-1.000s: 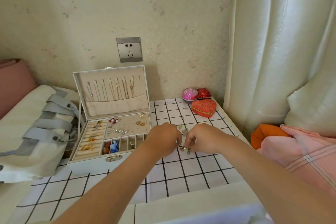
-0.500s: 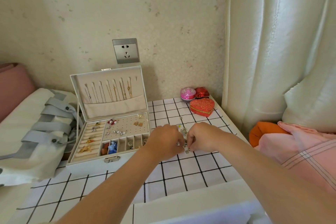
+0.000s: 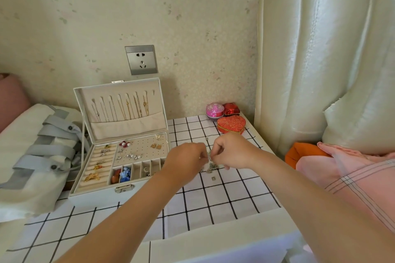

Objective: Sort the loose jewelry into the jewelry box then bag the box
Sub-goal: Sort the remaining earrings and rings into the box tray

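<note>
The left hand (image 3: 188,160) and right hand (image 3: 230,151) stay together, each grip pinching tangled silvery loose jewelry (image 3: 211,166) on the checked-cloth bench (image 3: 213,203), right of the open white jewelry box (image 3: 96,195); sorting stalls.

Pale floral wallpaper (image 3: 192,17) w/ grey socket (image 3: 141,60) — cream padded headboard (image 3: 310,60) at right (glossy sheen).

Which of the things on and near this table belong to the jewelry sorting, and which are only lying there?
For the job:
open jewelry box
loose jewelry on the checked cloth
left hand and right hand, both pinching a small piece
white bag with grey straps, probably for the box

Only lying there:
red heart-shaped box
pink round box
small red box
wall socket
orange cushion
</note>
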Action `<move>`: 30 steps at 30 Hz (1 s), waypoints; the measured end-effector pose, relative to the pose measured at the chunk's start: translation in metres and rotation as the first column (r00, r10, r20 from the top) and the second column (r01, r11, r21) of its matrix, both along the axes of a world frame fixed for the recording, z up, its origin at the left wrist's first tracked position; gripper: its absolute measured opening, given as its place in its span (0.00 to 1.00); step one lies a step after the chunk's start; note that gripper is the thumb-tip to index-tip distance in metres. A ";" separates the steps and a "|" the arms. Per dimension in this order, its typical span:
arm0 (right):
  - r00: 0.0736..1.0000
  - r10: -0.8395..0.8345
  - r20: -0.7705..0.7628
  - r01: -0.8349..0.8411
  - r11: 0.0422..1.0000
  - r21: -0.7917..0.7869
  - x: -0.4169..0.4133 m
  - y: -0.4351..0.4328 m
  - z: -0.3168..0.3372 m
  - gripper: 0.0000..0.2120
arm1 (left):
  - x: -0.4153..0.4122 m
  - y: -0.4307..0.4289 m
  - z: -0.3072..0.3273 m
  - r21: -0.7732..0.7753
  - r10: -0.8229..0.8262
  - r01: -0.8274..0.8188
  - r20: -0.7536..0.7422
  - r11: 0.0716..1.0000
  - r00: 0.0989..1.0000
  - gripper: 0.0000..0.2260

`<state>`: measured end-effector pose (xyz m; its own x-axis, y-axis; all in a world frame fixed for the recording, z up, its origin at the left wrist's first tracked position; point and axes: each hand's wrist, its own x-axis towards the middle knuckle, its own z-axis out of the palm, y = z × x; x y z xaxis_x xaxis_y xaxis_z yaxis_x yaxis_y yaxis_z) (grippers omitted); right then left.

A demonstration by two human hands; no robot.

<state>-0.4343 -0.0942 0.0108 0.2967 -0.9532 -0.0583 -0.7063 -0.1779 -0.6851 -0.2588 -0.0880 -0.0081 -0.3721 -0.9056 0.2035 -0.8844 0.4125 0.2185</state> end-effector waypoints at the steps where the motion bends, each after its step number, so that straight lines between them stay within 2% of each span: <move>1: 0.999 -0.012 0.030 0.012 1.000 0.001 0.001 -0.001 0.001 0.08 | 0.002 0.001 0.002 -0.005 0.009 -0.009 -0.050 1.000 0.999 0.04; 3: 0.997 -0.026 0.072 0.027 1.000 -0.014 0.005 -0.003 0.002 0.05 | 0.008 0.004 0.006 -0.013 0.030 -0.032 -0.135 0.999 0.990 0.03; 8: 0.993 -0.021 0.120 0.026 0.999 -0.046 0.025 -0.008 0.006 0.07 | 0.031 0.010 0.017 0.037 0.069 -0.060 -0.319 0.998 0.945 0.03; 13: 0.983 0.012 0.184 0.006 0.995 -0.099 0.062 -0.009 0.018 0.08 | 0.063 0.013 0.024 0.116 0.100 -0.056 -0.425 0.992 0.900 0.02; 16: 0.985 0.002 0.170 0.022 0.990 -0.139 0.087 -0.011 0.022 0.09 | 0.083 0.016 0.028 0.131 0.140 -0.088 -0.472 0.987 0.870 0.02; 20: 0.975 0.010 0.222 0.024 0.989 -0.146 0.120 -0.015 0.025 0.09 | 0.114 0.015 0.031 0.134 0.199 -0.150 -0.544 0.980 0.815 0.05; 26: 0.950 0.023 0.312 0.003 0.997 -0.083 0.156 -0.016 0.028 0.10 | 0.151 0.008 0.027 0.180 0.254 -0.179 -0.688 0.967 0.680 0.02; 30: 0.972 0.006 0.235 0.048 0.974 -0.222 0.174 -0.019 0.026 0.08 | 0.165 0.006 0.028 0.256 0.291 -0.146 -0.740 0.956 0.606 0.04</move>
<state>-0.2600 -0.1132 0.0366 0.2564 -0.9397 0.2265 -0.5369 -0.3333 -0.7750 -0.0939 -0.0823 0.0195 0.0658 -0.9833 0.1697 -0.4249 0.1263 0.8964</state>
